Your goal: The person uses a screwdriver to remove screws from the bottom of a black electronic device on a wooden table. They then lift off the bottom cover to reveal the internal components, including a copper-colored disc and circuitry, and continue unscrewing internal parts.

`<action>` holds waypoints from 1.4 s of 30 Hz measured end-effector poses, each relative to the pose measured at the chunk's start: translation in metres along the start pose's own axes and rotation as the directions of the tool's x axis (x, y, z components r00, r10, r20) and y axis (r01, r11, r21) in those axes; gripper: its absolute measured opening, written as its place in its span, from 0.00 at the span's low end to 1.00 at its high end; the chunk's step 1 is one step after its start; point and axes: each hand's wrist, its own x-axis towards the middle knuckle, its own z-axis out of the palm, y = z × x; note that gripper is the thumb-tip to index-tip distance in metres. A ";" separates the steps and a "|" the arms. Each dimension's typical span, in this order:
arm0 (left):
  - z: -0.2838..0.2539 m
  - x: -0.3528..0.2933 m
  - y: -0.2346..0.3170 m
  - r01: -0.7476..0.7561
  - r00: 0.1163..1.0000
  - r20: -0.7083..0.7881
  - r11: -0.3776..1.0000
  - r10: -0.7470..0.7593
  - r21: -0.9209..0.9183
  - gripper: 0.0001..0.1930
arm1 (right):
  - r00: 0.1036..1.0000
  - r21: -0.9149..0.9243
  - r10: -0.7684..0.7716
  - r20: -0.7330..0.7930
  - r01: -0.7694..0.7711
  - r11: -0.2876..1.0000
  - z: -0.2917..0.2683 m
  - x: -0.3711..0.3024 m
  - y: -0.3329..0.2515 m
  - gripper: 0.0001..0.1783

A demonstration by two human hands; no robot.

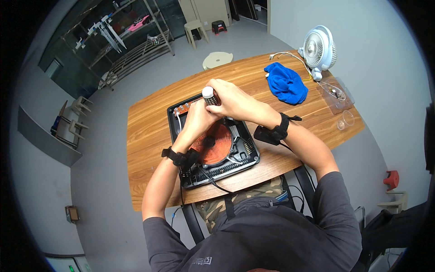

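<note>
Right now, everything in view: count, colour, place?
opened appliance: 1, black, on table
coil: 1, copper, inside appliance
tool handle: 1, black-white, right hand
table: 1, brown, centre
cloth: 1, blue, table's far right
fan: 1, white, table's right corner
cup: 1, clear, table's right edge
tray: 1, clear, beside fan
cable: 1+, white, near fan
rack: 1, grey, upper left
stools: 2+, beige, beyond table
low stool: 1, black-red, beyond table
box: 1, brown, left floor
shirt: 1, grey, on person
wristbands: 2, black, wrists
left hand: 1, bare, beside tool handle
right hand: 1, bare, on tool handle
</note>
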 end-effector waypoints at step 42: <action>-0.011 -0.001 0.014 0.004 0.999 0.035 0.999 -0.003 -0.039 0.16 | 0.993 0.026 0.014 -0.121 -0.011 1.000 -0.004 -0.001 -0.003 0.24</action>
